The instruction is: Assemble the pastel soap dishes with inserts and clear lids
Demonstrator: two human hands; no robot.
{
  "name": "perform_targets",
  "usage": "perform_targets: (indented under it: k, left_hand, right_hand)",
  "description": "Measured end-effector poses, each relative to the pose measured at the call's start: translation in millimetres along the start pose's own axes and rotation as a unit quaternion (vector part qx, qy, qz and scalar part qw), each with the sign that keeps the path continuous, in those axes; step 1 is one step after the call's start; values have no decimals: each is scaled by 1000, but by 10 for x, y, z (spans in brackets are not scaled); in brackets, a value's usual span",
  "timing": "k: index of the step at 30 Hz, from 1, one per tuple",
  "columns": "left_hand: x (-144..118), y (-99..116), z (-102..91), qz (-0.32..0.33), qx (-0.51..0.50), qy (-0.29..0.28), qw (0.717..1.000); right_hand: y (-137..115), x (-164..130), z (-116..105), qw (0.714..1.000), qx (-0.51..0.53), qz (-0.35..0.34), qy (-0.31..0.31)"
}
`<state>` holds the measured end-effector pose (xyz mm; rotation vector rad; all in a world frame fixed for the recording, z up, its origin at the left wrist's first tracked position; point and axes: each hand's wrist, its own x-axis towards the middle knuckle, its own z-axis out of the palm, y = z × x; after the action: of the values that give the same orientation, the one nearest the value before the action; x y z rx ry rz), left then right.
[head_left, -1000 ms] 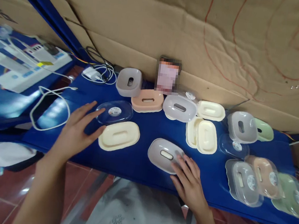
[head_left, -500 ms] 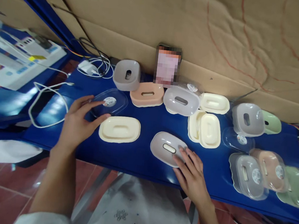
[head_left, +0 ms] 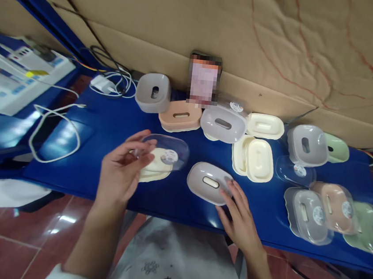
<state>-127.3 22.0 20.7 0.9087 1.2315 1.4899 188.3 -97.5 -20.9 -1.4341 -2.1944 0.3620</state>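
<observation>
My left hand (head_left: 126, 160) pinches one end of a clear plastic lid (head_left: 181, 145) that carries a round white sticker. The lid hangs above a cream oval tray (head_left: 154, 176), partly covering it from view. A grey oval soap dish (head_left: 198, 185) with a slot in its floor lies at the table's front, cream showing through the slot. My right hand (head_left: 236, 218) rests fingertips on the right end of this dish, its fingers stretched out. Behind it, two cream trays (head_left: 261, 160) overlap.
Along the back stand a grey box (head_left: 153, 92), a peach dish (head_left: 180, 116), another grey dish (head_left: 223, 124) and a propped phone with a blurred screen (head_left: 203, 80). Lidded dishes (head_left: 313, 217) fill the right end of the blue table (head_left: 92, 147). A white cable (head_left: 32, 134) and power strip (head_left: 26, 82) lie left.
My left hand has lifted the clear lid off the table and carried it right, over the cream tray. My right hand stays on the grey dish.
</observation>
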Motion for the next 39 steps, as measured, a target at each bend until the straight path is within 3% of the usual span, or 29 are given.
perform_targets:
  k: [4, 7, 11, 13, 16, 21, 33, 39]
  left_hand:
    - [-195, 211, 306, -121, -92, -57, 987]
    - [-249, 303, 406, -133, -104, -89, 982]
    - [-274, 168, 541, -130, -50, -163, 977]
    - [-319, 46, 618, -110, 1, -196, 974]
    - [-412, -95, 692, -24, 115, -209, 971]
    - [-479, -218, 670, 103, 298, -248, 916]
    - [-405, -363, 423, 138, 418, -429, 789]
    - [-455, -475, 437, 169, 416, -430, 783]
  right_hand:
    - [-8, -49, 28, 999, 6, 36, 40]
    - [-22, -65, 38, 997, 20, 52, 60]
    - [-19, -47, 18, 994, 24, 48, 96]
    - [-10, -33, 5, 995, 13, 44, 84]
    - [-5, -12, -7, 997, 4, 53, 49]
    - [-12, 8, -10, 995, 29, 77, 54]
    - [9, -8, -20, 997, -18, 67, 34]
    - [6, -167, -53, 995, -64, 67, 42]
